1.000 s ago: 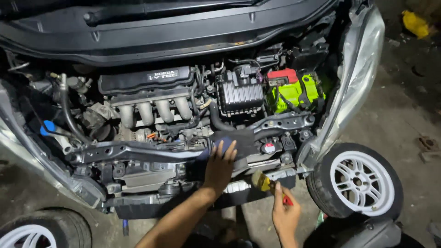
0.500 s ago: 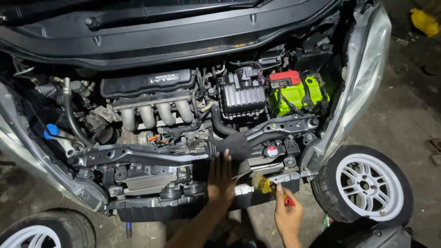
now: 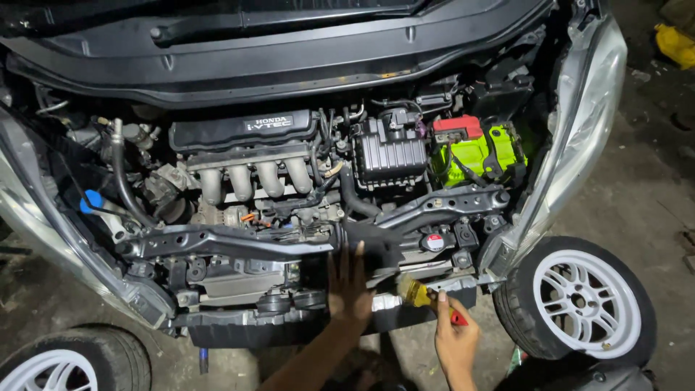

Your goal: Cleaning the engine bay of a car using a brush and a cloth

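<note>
I look down into an open car engine bay with the front bumper off. My left hand (image 3: pixel 349 288) lies flat, fingers spread, against the dark front panel just below the black upper crossmember (image 3: pixel 239 242). My right hand (image 3: pixel 455 334) grips a small brush (image 3: pixel 427 298) with a red handle and yellowish bristles. The bristles touch the lower front edge, beside a silver cylindrical part (image 3: pixel 387 301). A radiator cap (image 3: pixel 434 242) sits just above the brush.
The silver intake manifold (image 3: pixel 253 179) and black engine cover (image 3: pixel 242 130) fill the centre. A bright green battery (image 3: pixel 478 153) with a red terminal cover sits right. White alloy wheels stand at right (image 3: pixel 583 300) and lower left (image 3: pixel 51 371). The raised hood (image 3: pixel 275 43) spans the top.
My left hand has slid down from the crossmember to the panel below it. My right hand has kept the brush at the same spot. The view has shifted slightly.
</note>
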